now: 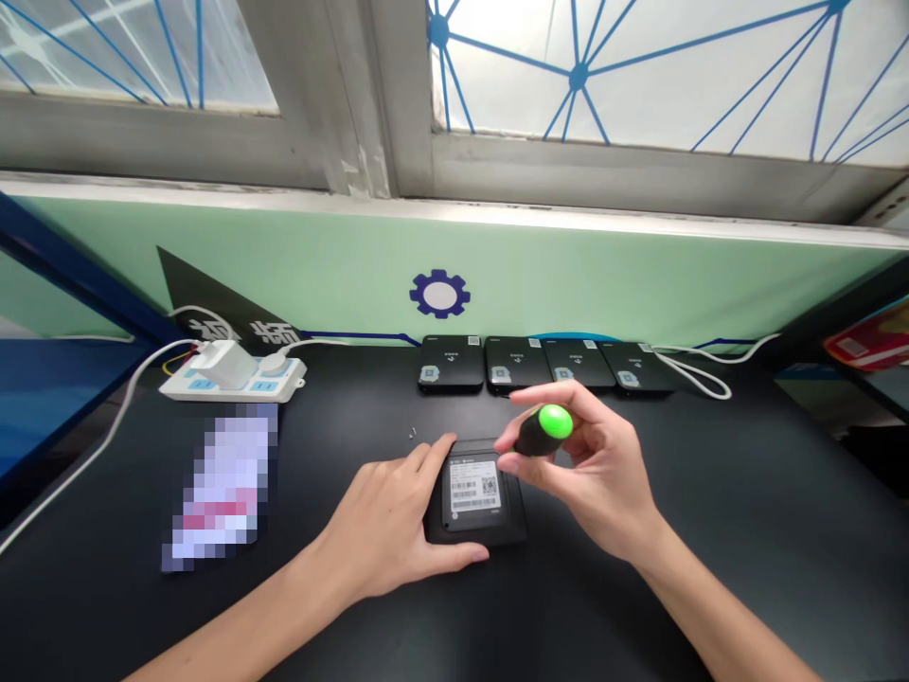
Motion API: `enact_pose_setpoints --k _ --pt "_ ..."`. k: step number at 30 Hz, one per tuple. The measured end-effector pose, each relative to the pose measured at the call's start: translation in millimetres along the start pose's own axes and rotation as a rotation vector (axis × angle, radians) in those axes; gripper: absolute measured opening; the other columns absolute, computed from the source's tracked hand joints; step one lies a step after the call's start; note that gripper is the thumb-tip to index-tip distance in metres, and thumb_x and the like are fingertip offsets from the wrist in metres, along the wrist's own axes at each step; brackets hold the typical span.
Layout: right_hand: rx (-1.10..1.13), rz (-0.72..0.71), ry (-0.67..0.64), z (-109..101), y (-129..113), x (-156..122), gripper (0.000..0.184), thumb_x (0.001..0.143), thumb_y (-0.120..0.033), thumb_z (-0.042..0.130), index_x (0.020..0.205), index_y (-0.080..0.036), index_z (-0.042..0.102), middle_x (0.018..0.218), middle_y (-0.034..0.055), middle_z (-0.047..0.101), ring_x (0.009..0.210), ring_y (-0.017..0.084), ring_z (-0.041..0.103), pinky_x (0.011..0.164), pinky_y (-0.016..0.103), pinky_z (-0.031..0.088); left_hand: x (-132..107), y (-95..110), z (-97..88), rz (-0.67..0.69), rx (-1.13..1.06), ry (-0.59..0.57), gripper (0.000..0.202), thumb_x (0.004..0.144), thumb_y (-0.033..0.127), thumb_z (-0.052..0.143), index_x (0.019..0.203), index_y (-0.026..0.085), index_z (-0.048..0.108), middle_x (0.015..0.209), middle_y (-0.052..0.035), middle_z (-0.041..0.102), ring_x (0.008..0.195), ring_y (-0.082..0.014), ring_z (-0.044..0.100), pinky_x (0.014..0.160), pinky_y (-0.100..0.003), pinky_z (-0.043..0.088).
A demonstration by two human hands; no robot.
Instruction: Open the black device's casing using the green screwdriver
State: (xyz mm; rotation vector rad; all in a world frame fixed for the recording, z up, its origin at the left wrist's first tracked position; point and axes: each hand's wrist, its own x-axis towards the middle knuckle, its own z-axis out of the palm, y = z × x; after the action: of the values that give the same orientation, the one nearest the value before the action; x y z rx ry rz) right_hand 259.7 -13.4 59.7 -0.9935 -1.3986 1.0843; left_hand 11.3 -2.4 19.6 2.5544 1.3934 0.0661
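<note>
One black device lies label-up on the counter, between the hands. The left hand, fingers spread, braces the device's left and near edges. The right hand, just right of the device, is clamped on one screwdriver, seen nearly end-on above the device's far right corner, tip hidden. Far-left of the device lie what look like two tiny screws. Beyond it stand four similar units and one power strip.
</note>
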Motion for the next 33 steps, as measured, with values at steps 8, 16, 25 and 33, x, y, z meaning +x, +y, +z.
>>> enact_pose_setpoints --k 8,16,25,33 --pt "0.010 -0.016 -0.041 -6.2 3.0 3.2 0.028 0.105 -0.032 0.078 0.133 -0.029 0.077 0.113 0.0062 0.082 0.074 0.015 0.063 0.057 0.028 0.052 1.1 1.7 -2.2 0.004 0.018 -0.011 0.116 0.082 0.081 0.081 0.168 0.011 0.046 0.143 -0.0245 0.074 0.111 -0.0465 0.080 0.091 -0.056 0.066" --pt "0.025 -0.005 -0.036 -2.2 -0.4 1.8 0.038 0.090 -0.030 0.094 0.118 -0.027 0.068 0.097 0.0032 0.080 0.075 0.017 0.067 0.058 0.029 0.051 -0.3 1.7 -3.3 -0.013 -0.003 -0.023 0.114 0.082 0.078 0.083 0.168 0.013 0.046 0.143 -0.0228 0.074 0.114 -0.0461 0.080 0.094 -0.056 0.066" --pt "-0.035 -0.026 -0.039 -5.8 -1.4 4.2 0.018 0.095 -0.035 0.089 0.111 -0.028 0.082 0.106 0.0069 0.073 0.089 0.021 0.067 0.069 0.034 0.057 -0.7 0.8 -2.1 0.001 -0.002 0.013 0.112 0.082 0.081 0.080 0.167 0.015 0.048 0.139 -0.0234 0.076 0.108 -0.0469 0.081 0.090 -0.057 0.066" --pt "0.046 0.018 -0.123 -7.8 -5.0 1.1 0.044 0.108 -0.031 0.071 0.152 -0.034 0.068 0.118 0.0073 0.078 0.067 0.013 0.059 0.055 0.028 0.057 -0.7 0.5 -0.7 0.002 0.008 0.008 0.114 0.081 0.081 0.081 0.167 0.014 0.047 0.141 -0.0237 0.075 0.107 -0.0464 0.081 0.089 -0.056 0.066"
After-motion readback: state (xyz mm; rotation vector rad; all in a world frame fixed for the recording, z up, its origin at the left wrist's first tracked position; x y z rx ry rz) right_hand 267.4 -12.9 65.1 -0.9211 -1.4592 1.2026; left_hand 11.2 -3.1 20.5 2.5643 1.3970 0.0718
